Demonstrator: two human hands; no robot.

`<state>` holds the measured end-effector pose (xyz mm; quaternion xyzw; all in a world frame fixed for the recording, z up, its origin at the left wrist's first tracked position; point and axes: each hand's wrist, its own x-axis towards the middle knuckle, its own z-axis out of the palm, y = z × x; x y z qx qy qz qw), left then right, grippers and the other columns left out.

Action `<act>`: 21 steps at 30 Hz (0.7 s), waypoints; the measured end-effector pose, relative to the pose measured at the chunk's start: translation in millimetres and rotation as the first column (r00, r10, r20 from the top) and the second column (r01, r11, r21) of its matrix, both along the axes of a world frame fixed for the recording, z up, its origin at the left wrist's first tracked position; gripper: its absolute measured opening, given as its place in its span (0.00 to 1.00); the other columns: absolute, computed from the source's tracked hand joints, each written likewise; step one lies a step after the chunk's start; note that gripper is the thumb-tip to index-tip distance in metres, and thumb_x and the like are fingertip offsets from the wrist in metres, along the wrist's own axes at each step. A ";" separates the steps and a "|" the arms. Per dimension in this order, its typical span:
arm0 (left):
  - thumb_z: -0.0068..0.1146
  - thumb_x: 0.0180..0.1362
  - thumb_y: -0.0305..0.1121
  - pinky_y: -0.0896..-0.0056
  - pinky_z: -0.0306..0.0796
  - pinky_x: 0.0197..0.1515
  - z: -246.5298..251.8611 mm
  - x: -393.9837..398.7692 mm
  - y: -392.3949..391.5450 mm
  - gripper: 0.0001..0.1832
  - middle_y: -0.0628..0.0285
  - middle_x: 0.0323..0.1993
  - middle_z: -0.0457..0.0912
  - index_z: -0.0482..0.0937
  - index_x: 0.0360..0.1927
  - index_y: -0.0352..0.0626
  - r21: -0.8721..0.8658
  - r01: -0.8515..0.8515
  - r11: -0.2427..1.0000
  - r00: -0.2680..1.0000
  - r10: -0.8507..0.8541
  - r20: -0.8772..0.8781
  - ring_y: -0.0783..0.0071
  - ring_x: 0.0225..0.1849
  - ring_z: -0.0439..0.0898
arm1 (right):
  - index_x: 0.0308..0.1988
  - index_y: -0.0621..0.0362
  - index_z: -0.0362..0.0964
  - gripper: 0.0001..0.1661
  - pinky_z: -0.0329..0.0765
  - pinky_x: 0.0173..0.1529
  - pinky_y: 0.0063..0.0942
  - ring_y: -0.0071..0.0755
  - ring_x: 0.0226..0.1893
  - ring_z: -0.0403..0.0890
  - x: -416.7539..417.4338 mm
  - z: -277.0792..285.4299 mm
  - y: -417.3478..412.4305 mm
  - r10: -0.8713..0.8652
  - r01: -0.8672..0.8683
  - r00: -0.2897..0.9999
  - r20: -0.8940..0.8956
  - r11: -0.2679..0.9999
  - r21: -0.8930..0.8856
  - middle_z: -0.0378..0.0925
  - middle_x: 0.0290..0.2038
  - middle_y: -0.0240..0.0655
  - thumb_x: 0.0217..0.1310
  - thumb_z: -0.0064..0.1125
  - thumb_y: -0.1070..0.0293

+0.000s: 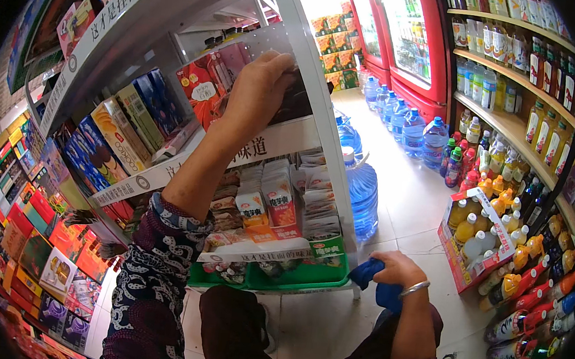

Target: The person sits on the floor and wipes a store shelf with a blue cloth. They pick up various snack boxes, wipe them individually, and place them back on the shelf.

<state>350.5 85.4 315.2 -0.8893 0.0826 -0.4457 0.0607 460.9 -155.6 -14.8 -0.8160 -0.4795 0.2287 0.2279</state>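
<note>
My left hand (264, 88) is raised at the upper tier of a white metal shelf rack (311, 79), its fingers bent near the rack's corner post beside red snack packs (203, 90). What its fingertips touch is hidden, so I cannot tell whether they hold anything. Low at the right, beyond the rack's corner, my right hand (402, 271) grips a blue cloth (367, 272) that hangs down beside my knee. Boxed biscuits (119, 136) stand to the left of my raised forearm. Under that tier, snack sachets (278, 191) stand in rows above a green tray (304, 282).
Large blue-tinted water bottles (363, 196) stand on the floor right of the rack, more along the red fridges (419, 83). At right are a carton of drink bottles (475, 237) and wooden bottle shelves (522, 74). Gift boxes (59, 270) fill the left side.
</note>
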 end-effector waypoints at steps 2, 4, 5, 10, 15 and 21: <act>0.55 0.53 0.24 0.57 0.71 0.41 -1.1 -2.5 1.0 0.07 0.52 0.35 0.77 0.76 0.36 0.40 0.002 -0.022 1.000 1.000 0.022 -0.009 0.49 0.39 0.77 | 0.53 0.51 0.71 0.34 0.75 0.50 0.33 0.44 0.44 0.79 11.4 10.2 -15.4 -0.022 0.040 0.993 -0.119 0.987 0.156 0.78 0.43 0.46 0.40 0.63 0.63; 0.55 0.53 0.24 0.57 0.71 0.40 -1.9 -8.1 -2.8 0.07 0.53 0.35 0.78 0.76 0.37 0.40 -0.008 -0.071 0.997 0.997 0.070 -0.024 0.49 0.39 0.77 | 0.52 0.51 0.71 0.32 0.75 0.50 0.31 0.38 0.42 0.79 13.8 35.5 -30.9 -0.071 0.161 0.966 -0.247 0.916 0.366 0.79 0.41 0.43 0.40 0.63 0.64; 0.55 0.54 0.25 0.58 0.71 0.40 -3.1 -13.0 -3.3 0.07 0.53 0.36 0.78 0.76 0.37 0.40 -0.002 -0.079 0.997 0.997 0.079 0.004 0.49 0.39 0.77 | 0.51 0.51 0.71 0.32 0.75 0.50 0.30 0.35 0.42 0.79 12.8 50.4 -38.8 -0.103 0.255 0.942 -0.319 0.838 0.482 0.79 0.40 0.41 0.40 0.63 0.65; 0.57 0.55 0.26 0.65 0.73 0.41 -6.6 -36.2 -18.9 0.08 0.57 0.38 0.78 0.77 0.40 0.42 -0.041 0.043 0.998 0.952 -0.029 0.305 0.55 0.37 0.79 | 0.60 0.57 0.61 0.37 0.69 0.57 0.29 0.33 0.50 0.73 24.7 95.5 -21.6 -0.245 0.426 0.893 -0.378 0.184 0.886 0.69 0.53 0.38 0.47 0.60 0.75; 0.58 0.57 0.30 0.66 0.71 0.44 -25.9 -59.5 19.6 0.13 0.53 0.41 0.77 0.75 0.45 0.38 -0.304 0.077 0.950 0.926 0.045 0.375 0.59 0.42 0.77 | 0.61 0.59 0.56 0.37 0.70 0.53 0.26 0.31 0.47 0.74 34.9 176.1 34.0 -0.221 0.326 0.929 -0.297 0.108 0.939 0.70 0.50 0.39 0.51 0.58 0.77; 0.55 0.61 0.41 0.60 0.67 0.55 -48.2 -74.2 22.7 0.27 0.44 0.54 0.71 0.66 0.59 0.36 -0.362 -0.167 0.917 0.957 0.239 0.164 0.53 0.56 0.72 | 0.63 0.51 0.54 0.38 0.72 0.51 0.28 0.31 0.46 0.75 40.4 233.8 95.1 -0.158 0.216 0.971 -0.182 0.240 0.946 0.72 0.49 0.41 0.52 0.55 0.76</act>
